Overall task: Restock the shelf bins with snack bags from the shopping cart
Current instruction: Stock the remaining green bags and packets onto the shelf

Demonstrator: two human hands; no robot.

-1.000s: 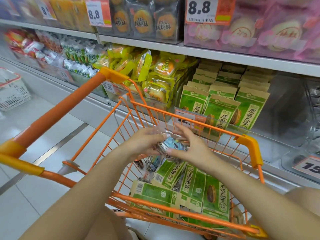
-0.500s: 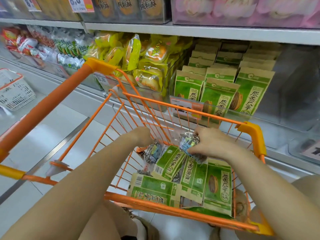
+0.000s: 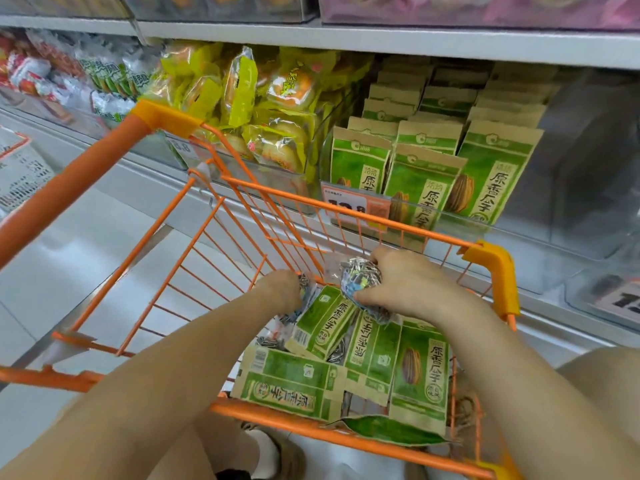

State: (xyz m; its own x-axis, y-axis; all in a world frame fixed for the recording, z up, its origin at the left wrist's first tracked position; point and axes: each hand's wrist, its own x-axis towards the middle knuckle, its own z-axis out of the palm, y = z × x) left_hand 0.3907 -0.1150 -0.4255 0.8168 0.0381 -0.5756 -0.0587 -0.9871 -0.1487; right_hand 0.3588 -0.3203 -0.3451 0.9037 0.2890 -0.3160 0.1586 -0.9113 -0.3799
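Both my hands are down inside the orange shopping cart [image 3: 346, 211]. My right hand [image 3: 412, 285] grips a clear bag of striped sunflower seeds [image 3: 360, 282] just above the pile. My left hand [image 3: 280, 291] is closed around another clear seed bag [image 3: 304, 289] at the pile's left, mostly hidden under the hand. Several green sunflower-seed bags [image 3: 419, 372] lie flat in the cart bottom. Behind the cart, the shelf bin [image 3: 460, 223] holds upright rows of the same green bags [image 3: 426, 188].
A bin of yellow pastry bags [image 3: 263, 109] sits left of the green bags, with more snacks [image 3: 110, 81] further left. To the right is a clear bin [image 3: 588, 161], its contents unclear. A white basket [image 3: 20, 171] stands on the floor at left. An upper shelf [image 3: 381, 43] overhangs.
Both hands dropped from above the cart down onto the pile and moved apart. The right hand kept the clear seed bag; the left went to a second one. The view tilted downward.
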